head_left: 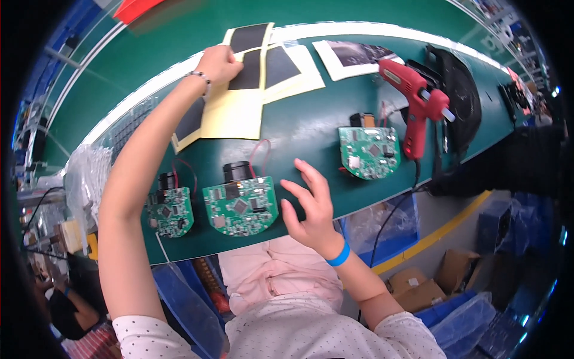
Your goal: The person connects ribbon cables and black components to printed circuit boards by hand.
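My left hand (219, 63) reaches to the far side of the green table (311, 122) and pinches a black adhesive pad (246, 70) on a pale yellow backing sheet (234, 113). My right hand (311, 206) rests near the table's front edge with its fingers spread and nothing in it. It lies just right of a round green circuit board (240, 205) with a black cylinder and a red wire. A smaller green board (171, 211) sits to the left, under my left forearm. A third green board (369, 152) lies to the right.
A red glue gun (415, 105) stands at the right by a black curved part (460, 96). More black pads on white sheets (353, 58) lie at the back. Clear bags (89, 173) pile at the left. Cardboard boxes (418, 284) and blue bins sit on the floor.
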Demonstrator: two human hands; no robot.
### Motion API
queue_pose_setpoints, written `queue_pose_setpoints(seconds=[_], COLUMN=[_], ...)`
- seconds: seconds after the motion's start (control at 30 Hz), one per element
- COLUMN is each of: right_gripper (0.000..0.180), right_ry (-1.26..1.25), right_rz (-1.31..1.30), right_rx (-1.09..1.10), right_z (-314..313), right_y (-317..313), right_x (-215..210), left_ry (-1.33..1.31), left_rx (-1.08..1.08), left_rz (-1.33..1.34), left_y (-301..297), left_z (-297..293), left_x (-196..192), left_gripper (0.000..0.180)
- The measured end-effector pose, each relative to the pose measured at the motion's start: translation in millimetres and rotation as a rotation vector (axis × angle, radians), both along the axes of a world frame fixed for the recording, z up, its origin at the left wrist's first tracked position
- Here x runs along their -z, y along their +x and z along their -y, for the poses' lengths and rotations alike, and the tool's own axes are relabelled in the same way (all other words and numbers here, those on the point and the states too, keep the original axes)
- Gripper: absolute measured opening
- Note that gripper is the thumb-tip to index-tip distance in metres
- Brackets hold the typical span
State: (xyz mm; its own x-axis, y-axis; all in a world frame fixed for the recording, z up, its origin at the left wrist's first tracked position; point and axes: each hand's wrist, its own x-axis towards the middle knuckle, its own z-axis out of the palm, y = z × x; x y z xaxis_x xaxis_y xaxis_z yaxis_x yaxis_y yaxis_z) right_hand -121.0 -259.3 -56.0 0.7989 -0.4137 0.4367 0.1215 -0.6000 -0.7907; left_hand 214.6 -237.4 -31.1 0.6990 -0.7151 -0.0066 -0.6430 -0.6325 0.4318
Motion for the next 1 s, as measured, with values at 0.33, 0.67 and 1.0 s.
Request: queue_pose_setpoints(seconds=[0.33, 0.67, 1.0], right_gripper=[0.028, 0.027, 0.027], right_ry=[-0.008, 0.034, 0.018], right_rz=[0.067, 0.071, 0.104], right_rx=[0.000, 0.026, 0.039], right_z=[1.6, 0.1, -2.7], right_y=[0.6, 1.4, -0.1], right_x=[1.2, 5.9, 7.1], left_ry=[0.027, 0.204, 0.179], left_rx=[0.046, 0.151, 0.100], left_rz=[0.114, 0.257, 0.274], left_y=[11.7, 14.5, 23.5], left_z=[1.3, 9.7, 12.6], left_x=[7.6, 10.2, 29.5], left_gripper=[0.024, 0.026, 0.018])
